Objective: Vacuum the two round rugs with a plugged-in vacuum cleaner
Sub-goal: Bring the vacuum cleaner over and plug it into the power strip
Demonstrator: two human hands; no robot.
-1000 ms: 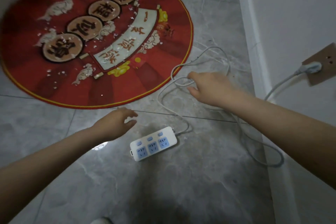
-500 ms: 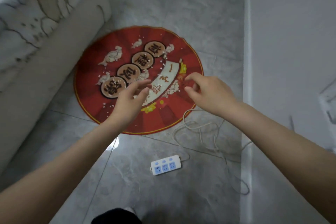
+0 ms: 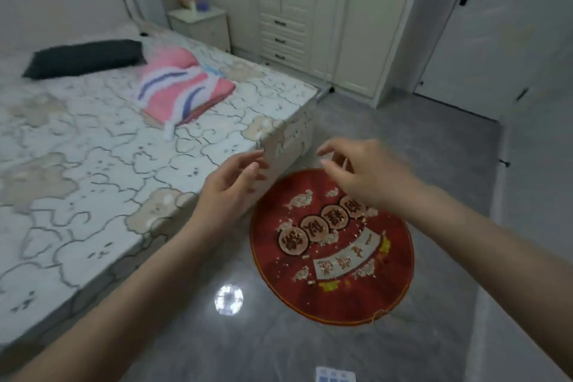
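Observation:
A round red rug with gold rim, printed characters and scattered white crumbs lies on the grey floor beside the bed corner. My left hand hovers in front of the bed corner, fingers apart, holding nothing. My right hand floats above the rug's far edge, fingers loosely curled and empty. The top of a white power strip with blue sockets peeks in at the bottom edge. No vacuum cleaner is in view, and only one rug shows.
A bed with a patterned sheet fills the left, carrying a black pillow and a pink striped blanket. A nightstand, a white wardrobe and a door stand at the back. Grey tile floor lies open to the right.
The view has risen from the floor to the room. Both hands have lifted away from the cable and power strip, which slid to the bottom edge. The wall socket is out of view.

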